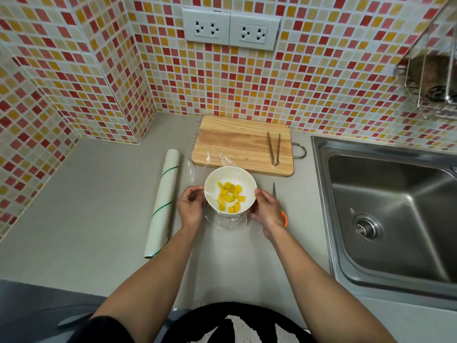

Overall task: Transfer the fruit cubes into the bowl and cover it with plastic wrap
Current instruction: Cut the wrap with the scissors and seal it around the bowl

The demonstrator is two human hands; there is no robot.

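A white bowl (212, 181) stands on the grey counter, and several yellow fruit cubes (231, 198) lie inside it. Clear plastic wrap (227, 225) stretches over the bowl's mouth, with loose folds hanging below the near side and a tail trailing onto the cutting board. My left hand (190, 209) cups the bowl's left side, fingers pressed on the wrap. My right hand (268, 210) cups the right side the same way. The roll of plastic wrap (164, 201) lies to the left of the bowl.
A wooden cutting board (237, 142) lies behind the bowl with metal tongs (274, 148) on its right part. A knife (274, 190) with an orange handle lies right of the bowl, partly under my right hand. A steel sink (395, 206) fills the right side.
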